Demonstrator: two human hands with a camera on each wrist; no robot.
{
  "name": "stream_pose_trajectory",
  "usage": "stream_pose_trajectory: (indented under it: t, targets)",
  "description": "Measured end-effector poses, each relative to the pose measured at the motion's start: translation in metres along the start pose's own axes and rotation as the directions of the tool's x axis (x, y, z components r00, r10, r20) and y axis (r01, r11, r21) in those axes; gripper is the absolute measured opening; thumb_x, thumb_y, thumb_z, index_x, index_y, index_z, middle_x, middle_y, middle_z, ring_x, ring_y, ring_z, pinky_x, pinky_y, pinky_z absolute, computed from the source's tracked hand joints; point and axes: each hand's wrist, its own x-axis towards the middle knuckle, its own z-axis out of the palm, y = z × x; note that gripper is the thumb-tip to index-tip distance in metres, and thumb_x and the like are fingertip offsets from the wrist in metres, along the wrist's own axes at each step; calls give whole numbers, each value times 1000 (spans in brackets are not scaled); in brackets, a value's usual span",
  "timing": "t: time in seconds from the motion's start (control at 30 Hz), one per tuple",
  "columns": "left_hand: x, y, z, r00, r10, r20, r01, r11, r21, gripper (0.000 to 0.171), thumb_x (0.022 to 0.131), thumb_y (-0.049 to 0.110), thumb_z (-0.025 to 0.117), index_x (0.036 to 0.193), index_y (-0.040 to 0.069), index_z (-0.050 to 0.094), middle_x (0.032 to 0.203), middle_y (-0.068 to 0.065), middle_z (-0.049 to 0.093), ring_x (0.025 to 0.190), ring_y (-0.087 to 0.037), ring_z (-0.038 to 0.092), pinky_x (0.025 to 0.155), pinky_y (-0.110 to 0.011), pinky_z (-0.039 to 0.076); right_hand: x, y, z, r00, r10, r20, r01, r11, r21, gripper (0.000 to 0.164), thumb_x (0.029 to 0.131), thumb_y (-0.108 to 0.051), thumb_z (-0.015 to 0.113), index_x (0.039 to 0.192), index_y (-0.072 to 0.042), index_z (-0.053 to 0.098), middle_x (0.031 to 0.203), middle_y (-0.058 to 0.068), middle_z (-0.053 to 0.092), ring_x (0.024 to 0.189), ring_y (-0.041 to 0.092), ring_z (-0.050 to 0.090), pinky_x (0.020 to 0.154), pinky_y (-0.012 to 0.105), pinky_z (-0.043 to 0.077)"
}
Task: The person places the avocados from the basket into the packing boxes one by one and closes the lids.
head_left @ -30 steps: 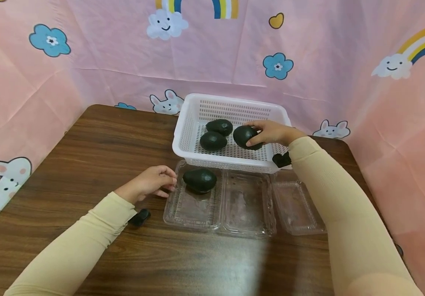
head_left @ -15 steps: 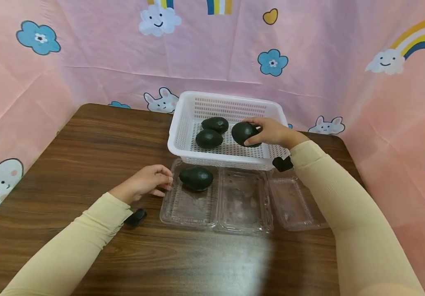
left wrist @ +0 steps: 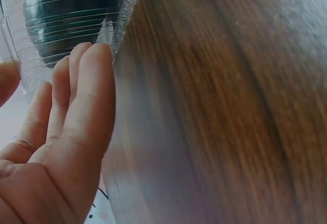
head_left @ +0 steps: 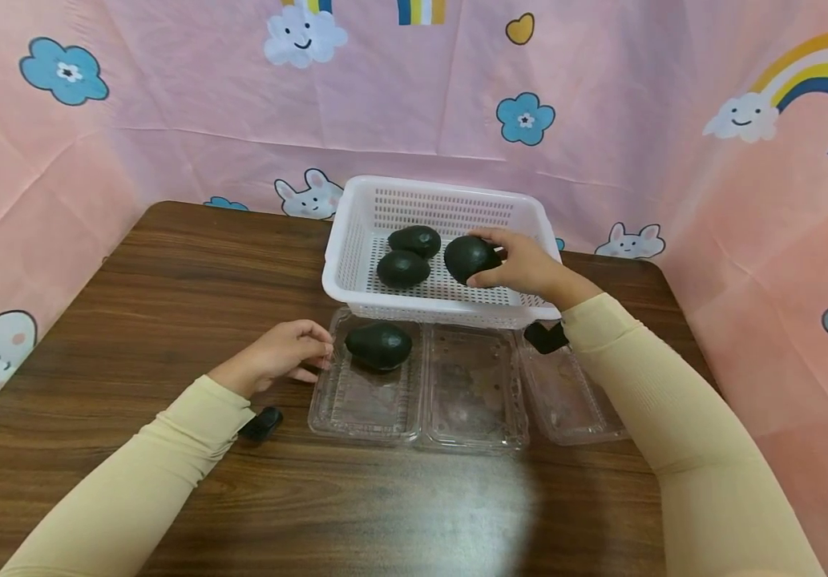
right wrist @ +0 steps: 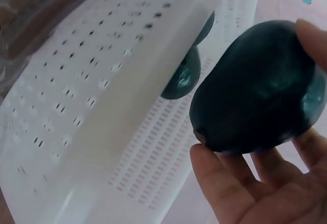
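My right hand point(head_left: 525, 264) holds a dark green avocado point(head_left: 470, 258) over the right part of a white basket point(head_left: 450, 308), fingers and thumb spread around its sides. In the right wrist view this avocado point(right wrist: 260, 91) hangs above the basket's slotted floor. Two more avocados, a rear one point(head_left: 416, 240) and a front one point(head_left: 403, 269), lie side by side in the basket. My left hand point(head_left: 284, 354), fingers loosely bent, is at the left edge of a clear plastic container point(head_left: 370, 410) with one avocado point(head_left: 379, 346) in it. In the left wrist view the fingertips point(left wrist: 94, 55) overlap the container's ribbed wall.
To the right of the left container stand two more clear plastic containers, a middle one point(head_left: 473, 393) and a right one point(head_left: 565, 401), partly behind the right sleeve. All sit on a brown wooden table point(head_left: 356, 513). A pink printed cloth point(head_left: 414, 96) hangs behind the basket.
The right hand has shifted slightly left with its avocado, relative to the basket. The whole head view has drifted a little left and up. The left hand stays by the container edge.
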Motion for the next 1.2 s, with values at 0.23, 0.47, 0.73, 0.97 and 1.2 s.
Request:
stream_pose_trajectory:
  t: [0.23, 0.47, 0.73, 0.97, 1.2]
  targets:
    - [-1, 0, -1, 1000, 1, -2, -1, 1000, 10, 34, 92, 14, 48, 117, -8, 41, 106, -20, 53, 91, -22, 58, 74, -38, 51, -9, -7, 4, 999, -40, -28, 41, 999, 23, 77, 72, -23, 76, 137, -18, 36, 128, 10, 43, 108, 29, 46, 79, 43, 47]
    - [-2, 0, 1, 1000, 7, -7, -7, 1000, 6, 33, 91, 13, 48, 117, -8, 41, 105, -20, 54, 90, -21, 58, 74, -38, 51, -18, -10, 10, 996, -71, -58, 72, 997, 16, 76, 71, -23, 76, 136, -18, 37, 126, 9, 45, 106, 28, 49, 77, 41, 48]
    - [-2, 1, 1, 1000, 8, -12, -7, 1000, 6, 32, 91, 12, 47, 115, -9, 42, 104, -19, 54, 90, -22, 58, 73, -37, 51, -25, -15, 19, 990, -131, -61, 131, 991, -10, 74, 71, -22, 76, 135, -15, 39, 124, 8, 48, 103, 26, 51, 78, 40, 46]
    - [-2, 2, 2, 1000, -1, -19, 1, 1000, 0, 31, 91, 12, 47, 114, -8, 42, 105, -20, 53, 90, -22, 58, 73, -37, 51, -31, -20, 25, 988, -144, -56, 144, 990, -7, 74, 73, -22, 75, 136, -15, 38, 124, 9, 48, 104, 26, 50, 78, 40, 46]
    - [0, 1, 2, 1000, -5, -13, 5, 1000, -4, 30, 92, 12, 46, 113, -8, 42, 105, -21, 53, 90, -22, 58, 73, -37, 51, -40, -24, 35, 987, -153, -55, 154, 988, 19, 74, 72, -23, 76, 135, -17, 39, 123, 7, 49, 105, 25, 50, 76, 38, 48]
